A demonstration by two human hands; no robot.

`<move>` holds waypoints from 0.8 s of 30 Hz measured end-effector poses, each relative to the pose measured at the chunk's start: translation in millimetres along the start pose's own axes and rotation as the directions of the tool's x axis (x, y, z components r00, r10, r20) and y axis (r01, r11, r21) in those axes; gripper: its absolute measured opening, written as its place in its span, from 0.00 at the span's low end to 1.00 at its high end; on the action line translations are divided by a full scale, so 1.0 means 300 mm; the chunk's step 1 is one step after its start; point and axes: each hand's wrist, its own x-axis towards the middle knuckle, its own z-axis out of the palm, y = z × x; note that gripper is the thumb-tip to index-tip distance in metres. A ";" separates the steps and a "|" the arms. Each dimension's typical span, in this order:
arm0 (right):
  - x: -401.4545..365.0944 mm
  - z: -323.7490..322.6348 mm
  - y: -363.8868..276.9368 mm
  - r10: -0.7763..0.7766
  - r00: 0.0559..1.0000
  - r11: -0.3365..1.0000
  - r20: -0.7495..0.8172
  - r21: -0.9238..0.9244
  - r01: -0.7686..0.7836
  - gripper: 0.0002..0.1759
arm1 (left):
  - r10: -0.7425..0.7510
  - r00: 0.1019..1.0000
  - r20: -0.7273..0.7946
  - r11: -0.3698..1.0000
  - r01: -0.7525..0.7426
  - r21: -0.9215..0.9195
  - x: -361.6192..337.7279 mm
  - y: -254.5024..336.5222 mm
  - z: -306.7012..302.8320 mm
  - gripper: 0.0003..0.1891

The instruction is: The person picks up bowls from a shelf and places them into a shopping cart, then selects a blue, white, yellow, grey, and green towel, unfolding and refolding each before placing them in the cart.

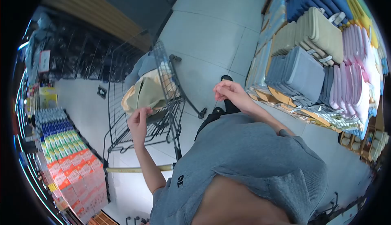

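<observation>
My left hand (140,118) is raised over the handle end of a wire shopping cart (110,119). Its fingers are bent together, and they overlap the lower edge of an olive-green cloth (150,94) in this view; I cannot tell whether they grip it. Around that cloth in the cart lie a cream cloth (128,99) and a blue-grey cloth (143,65). My right hand (229,91) hovers above the floor, between cart and display, fingers curled in towards the thumb with nothing visible in them.
To the right, a display holds stacks of folded grey-blue cloths (305,68), beige cloths (321,33) and pink cloths (346,88). The cart's handle bar (126,169) is close on my left. Stacked red-and-white packs (77,168) stand farther left. Grey tiled floor (207,38) runs ahead.
</observation>
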 end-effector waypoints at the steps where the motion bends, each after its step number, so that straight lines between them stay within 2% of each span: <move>1: 0.026 -0.051 -0.009 0.005 0.994 0.992 -0.109 0.123 0.009 0.11 | -0.005 0.998 0.067 1.000 0.003 0.022 0.038 0.020 0.043 0.12; 4: 0.123 -0.188 -0.066 0.024 0.935 0.879 -0.354 0.454 0.149 0.09 | -0.045 0.968 0.245 0.995 0.022 0.099 0.155 0.054 0.182 0.11; 6: 0.202 -0.275 -0.101 0.013 0.925 0.826 -0.380 0.526 0.205 0.09 | -0.010 0.930 0.368 0.997 -0.018 0.071 0.248 0.067 0.281 0.11; 8: 0.275 -0.344 -0.175 0.001 0.924 0.772 -0.383 0.587 0.243 0.09 | -0.028 0.889 0.457 0.999 0.036 -0.010 0.358 0.085 0.379 0.10; 11: 0.354 -0.441 -0.307 -0.065 0.903 0.721 -0.425 0.606 0.337 0.09 | 0.015 0.840 0.542 0.980 0.096 -0.176 0.556 0.127 0.577 0.10; 15: 0.382 -0.562 -0.462 -0.166 0.799 0.673 -0.577 0.526 0.520 0.10 | 0.191 0.800 0.569 0.974 -0.083 -0.211 0.831 0.320 0.938 0.08; 17: 0.363 -0.617 -0.516 -0.237 0.752 0.659 -0.615 0.467 0.590 0.10 | 0.315 0.747 0.585 0.939 -0.156 -0.305 0.928 0.436 1.139 0.08; 19: 0.326 -0.661 -0.579 -0.297 0.724 0.649 -0.622 0.425 0.631 0.11 | 0.360 0.658 0.662 0.929 -0.184 -0.322 0.984 0.553 1.309 0.09; 21: 0.255 -0.695 -0.658 -0.348 0.724 0.654 -0.596 0.400 0.643 0.13 | 0.469 0.484 0.739 0.882 -0.209 -0.423 1.007 0.647 1.442 0.08; 22: 0.189 -0.687 -0.720 -0.464 0.714 0.653 -0.524 0.342 0.676 0.14 | 0.516 0.392 0.762 0.856 -0.210 -0.472 1.014 0.683 1.492 0.08; 23: 0.110 -0.668 -0.782 -0.567 0.696 0.647 -0.440 0.286 0.707 0.15 | 0.495 0.299 0.816 0.869 -0.185 -0.459 1.022 0.712 1.530 0.08; 24: 0.023 -0.654 -0.821 -0.699 0.638 0.636 -0.323 0.128 0.761 0.17 | 0.468 0.199 0.861 0.882 -0.162 -0.442 1.030 0.736 1.563 0.07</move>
